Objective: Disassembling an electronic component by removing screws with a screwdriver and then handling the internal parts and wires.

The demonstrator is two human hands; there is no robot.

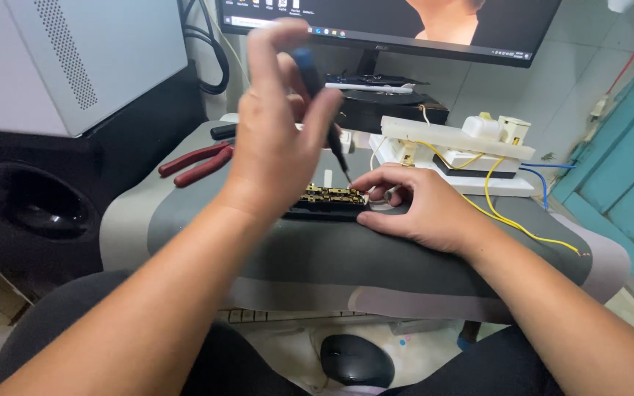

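Note:
My left hand (277, 125) is raised above the grey cushioned seat (317, 257) and grips a blue-and-black screwdriver (324, 110). Its tip points down at a small black part with brass contacts (328, 199) lying on the seat. My right hand (420, 205) rests on the seat at the right end of that part, fingertips pinching its edge and holding it steady. My left forearm hides the part's left end.
Red-handled pliers (196, 163) lie at the seat's left. A white electrical block (464, 150) with yellow and blue wires (511, 216) sits at the back right. A monitor (405, 26), a grey computer case (75, 59), a black speaker (38, 205) and a floor mouse (357, 361) surround it.

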